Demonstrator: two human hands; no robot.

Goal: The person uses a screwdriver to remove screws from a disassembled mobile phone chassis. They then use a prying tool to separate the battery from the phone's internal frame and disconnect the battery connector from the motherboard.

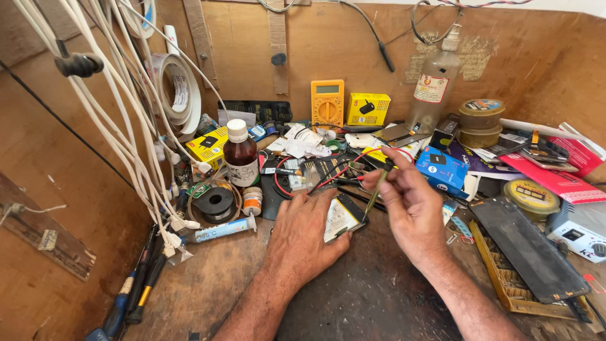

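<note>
the left hand [309, 237] lies flat, fingers together, pressing down on a small flat battery pack [341, 218] with a pale label, which sits on the dark patch of the worktop [353, 297] right in front of the person. the right hand [410, 205] is pinched shut on a thin probe [377, 186], its tip angled down to the top edge of the pack. red and black leads [328, 175] loop away from there toward the clutter behind; whether they run to the yellow multimeter [327, 103] propped against the back board i can't tell.

what worries me from where i stand: the probe tip looks slim and the pack's contacts are close together, so a small slip of the right hand could bridge them and short the cell. the left hand covers most of the pack, so if it shifts its weight the pack could slide under the tip. the leads trail across loose parts near the brown bottle [240, 155] and the small tube [221, 230] lying on its side; a tug on them could drag something over or pull the probe off its mark. the dangling white cables [126, 139] on the left hang near the forearm and could snag if the elbow moves out.
</note>
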